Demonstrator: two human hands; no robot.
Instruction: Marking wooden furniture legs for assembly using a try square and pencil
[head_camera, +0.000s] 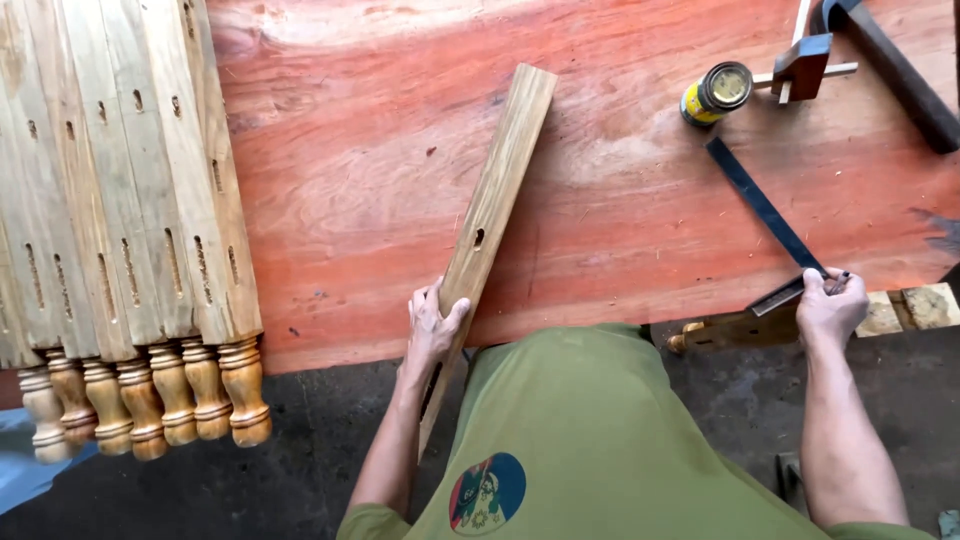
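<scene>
The left hand (432, 325) grips a slotted wooden leg (490, 220) lying aslant over the bench's (350, 200) near edge. The right hand (828, 308) holds a dark try square (765, 210) at the near right edge. A yellow-labelled round tin (716, 92) sits by the far right corner.

Wood, Metal and Cloth at the Bench

The broad reddish wooden bench top (620, 220) looks smooth, its grain showing. The long pale wooden slat (495, 190) and the stacked pale turned wooden legs (120, 240) are bare and matt. The dark flat metal square (765, 215) is dull; the olive cloth shirt (570, 430) looks soft
</scene>
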